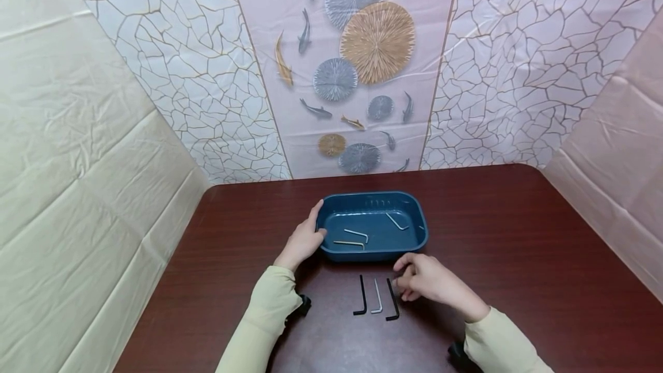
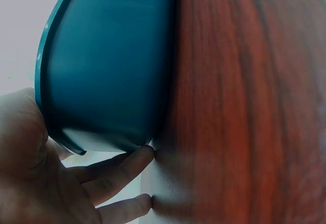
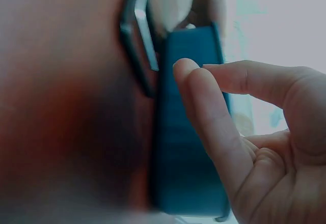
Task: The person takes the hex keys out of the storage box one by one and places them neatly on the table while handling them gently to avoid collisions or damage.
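Observation:
A blue rectangular tray [image 1: 373, 255] stands on the table with several L-shaped hex keys inside, among them a gold one [image 1: 349, 243] and a silver one [image 1: 356, 233]. My left hand [image 1: 303, 242] grips the tray's left end, thumb over the rim and fingers against the outer wall. In front of the tray lie a black hex key [image 1: 362, 295], a silver hex key [image 1: 377, 295] and another black hex key [image 1: 393, 299]. Right beside that last one is my right hand [image 1: 427, 278], fingers bent and holding nothing. The right wrist view shows its thumb and fingertips [image 3: 206, 84] close together.
The dark red-brown table [image 1: 507, 246] extends to both sides of the tray. Behind it hangs a patterned cloth [image 1: 290, 131], with a pale cloth wall [image 1: 103, 189] on the left and another on the right.

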`<action>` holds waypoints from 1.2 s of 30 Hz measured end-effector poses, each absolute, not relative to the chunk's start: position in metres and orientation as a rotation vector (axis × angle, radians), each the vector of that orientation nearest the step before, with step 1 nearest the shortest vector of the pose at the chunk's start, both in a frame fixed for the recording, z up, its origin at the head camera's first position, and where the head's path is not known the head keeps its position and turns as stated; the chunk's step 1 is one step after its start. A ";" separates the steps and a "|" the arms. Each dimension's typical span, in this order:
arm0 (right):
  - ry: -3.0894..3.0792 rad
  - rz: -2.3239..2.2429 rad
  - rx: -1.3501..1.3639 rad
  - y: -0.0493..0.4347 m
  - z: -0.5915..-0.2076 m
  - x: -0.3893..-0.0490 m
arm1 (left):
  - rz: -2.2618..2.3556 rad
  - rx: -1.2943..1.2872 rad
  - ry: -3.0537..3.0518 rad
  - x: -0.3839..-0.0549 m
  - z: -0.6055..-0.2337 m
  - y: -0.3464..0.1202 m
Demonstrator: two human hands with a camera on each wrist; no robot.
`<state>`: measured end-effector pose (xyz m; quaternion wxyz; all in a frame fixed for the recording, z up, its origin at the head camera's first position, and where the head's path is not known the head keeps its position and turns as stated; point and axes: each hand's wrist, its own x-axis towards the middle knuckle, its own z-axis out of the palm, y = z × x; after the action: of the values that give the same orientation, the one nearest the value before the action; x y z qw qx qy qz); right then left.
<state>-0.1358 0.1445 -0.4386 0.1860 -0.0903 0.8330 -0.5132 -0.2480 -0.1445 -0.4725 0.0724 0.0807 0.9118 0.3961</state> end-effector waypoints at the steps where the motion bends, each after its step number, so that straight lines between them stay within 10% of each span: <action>1: 2.351 -1.446 -0.261 0.145 -0.434 -0.139 | 1.192 0.243 2.739 -0.248 -0.472 -0.145; 36: 2.554 -1.258 -0.412 0.112 -0.400 -0.216 | 1.197 0.200 2.734 -0.248 -0.471 -0.143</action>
<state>-0.2162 0.1120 -0.4004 0.1321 -0.1418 0.8802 -0.4333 -0.2476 -0.1433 -0.4714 0.0749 0.0665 0.9114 0.3990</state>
